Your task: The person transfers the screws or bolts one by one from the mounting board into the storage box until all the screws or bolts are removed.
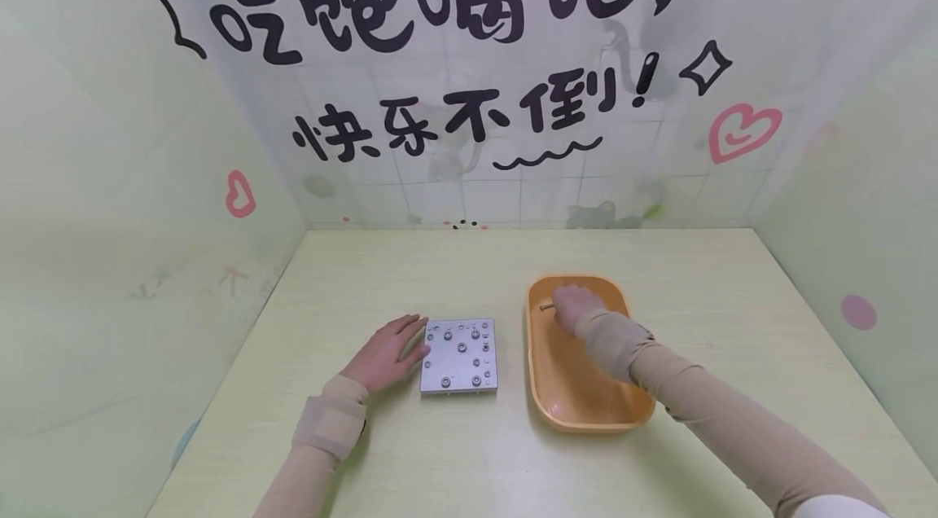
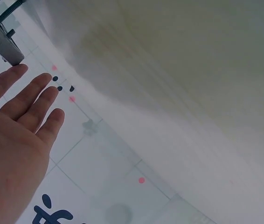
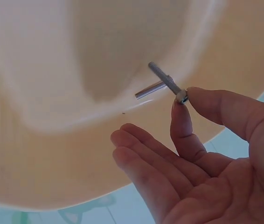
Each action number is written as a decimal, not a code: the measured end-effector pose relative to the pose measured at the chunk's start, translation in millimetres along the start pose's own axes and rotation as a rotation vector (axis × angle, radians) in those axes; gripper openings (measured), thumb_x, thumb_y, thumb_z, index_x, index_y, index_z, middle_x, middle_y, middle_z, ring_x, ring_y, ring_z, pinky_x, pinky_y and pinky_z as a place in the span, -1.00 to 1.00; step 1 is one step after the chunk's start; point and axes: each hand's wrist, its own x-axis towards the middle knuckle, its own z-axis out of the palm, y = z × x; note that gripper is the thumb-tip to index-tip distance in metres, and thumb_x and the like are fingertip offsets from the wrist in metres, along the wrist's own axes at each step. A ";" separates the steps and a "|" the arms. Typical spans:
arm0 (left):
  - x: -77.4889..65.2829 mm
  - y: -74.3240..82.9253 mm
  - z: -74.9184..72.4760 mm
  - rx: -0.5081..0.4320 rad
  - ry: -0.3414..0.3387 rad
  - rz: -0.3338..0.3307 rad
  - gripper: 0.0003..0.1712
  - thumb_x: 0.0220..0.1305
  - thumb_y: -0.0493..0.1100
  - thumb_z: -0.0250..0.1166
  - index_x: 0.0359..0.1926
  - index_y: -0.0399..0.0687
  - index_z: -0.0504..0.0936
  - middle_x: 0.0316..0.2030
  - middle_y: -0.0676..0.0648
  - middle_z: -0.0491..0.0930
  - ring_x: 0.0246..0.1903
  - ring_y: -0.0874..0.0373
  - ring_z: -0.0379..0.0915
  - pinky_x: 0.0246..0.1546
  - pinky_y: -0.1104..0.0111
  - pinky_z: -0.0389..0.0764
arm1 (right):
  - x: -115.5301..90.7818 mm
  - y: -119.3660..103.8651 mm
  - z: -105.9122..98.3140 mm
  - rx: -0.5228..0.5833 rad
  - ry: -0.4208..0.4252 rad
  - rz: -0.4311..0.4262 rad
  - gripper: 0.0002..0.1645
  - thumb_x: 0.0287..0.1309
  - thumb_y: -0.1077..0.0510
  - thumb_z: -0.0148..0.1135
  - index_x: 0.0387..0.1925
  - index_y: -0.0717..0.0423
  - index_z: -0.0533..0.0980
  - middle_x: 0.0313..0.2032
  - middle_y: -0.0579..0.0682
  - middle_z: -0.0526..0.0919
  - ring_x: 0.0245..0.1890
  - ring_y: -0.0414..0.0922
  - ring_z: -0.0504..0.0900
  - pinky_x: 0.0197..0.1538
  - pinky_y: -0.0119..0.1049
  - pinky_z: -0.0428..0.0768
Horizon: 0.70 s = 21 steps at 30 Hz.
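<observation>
Your right hand [image 1: 575,308]'s pinching a loose bolt [image 3: 163,78] at the orange tray [image 1: 560,371]'s far end, while your left hand [image 1: 383,355]'s touching the metal plate [image 1: 458,366]'s left edge, fingers relaxed. Several fitted bolts [image 1: 462,348] are already sitting there; yours is probably waiting.

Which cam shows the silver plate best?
Head. It shows nearly all of the silver plate's top face and the bolts set in it. Left wrist catches only one corner, cut off by the frame, with a threaded shank beside it. Right wrist shows none of it.
</observation>
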 end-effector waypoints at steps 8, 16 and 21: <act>0.3 0.8 -0.2 -0.001 -0.002 -0.001 -0.34 0.47 0.06 0.10 0.42 -0.22 0.30 0.40 -0.33 0.27 0.41 -0.28 0.16 0.43 -0.14 0.20 | -1.2 -0.9 0.0 0.013 -0.012 0.005 -0.86 0.19 0.34 0.24 -0.48 0.19 0.53 -0.50 0.04 0.59 -0.53 -0.08 0.45 -0.48 -0.26 0.45; 1.1 0.4 0.9 0.004 -0.003 -0.006 -0.34 0.47 0.06 0.10 0.42 -0.21 0.30 0.40 -0.32 0.28 0.41 -0.27 0.16 0.43 -0.13 0.20 | -1.7 0.9 1.0 -0.007 0.006 0.004 -0.92 0.25 0.32 0.20 -0.36 0.25 0.58 -0.36 0.17 0.69 -0.39 0.03 0.65 -0.32 -0.11 0.67; 0.5 1.4 0.0 -0.002 -0.006 -0.014 -0.34 0.47 0.06 0.10 0.42 -0.22 0.30 0.40 -0.31 0.27 0.41 -0.28 0.15 0.43 -0.13 0.20 | -1.5 4.2 0.6 -0.004 0.004 0.014 -0.91 0.25 0.33 0.18 -0.37 0.24 0.57 -0.37 0.15 0.68 -0.38 0.06 0.66 -0.32 -0.09 0.69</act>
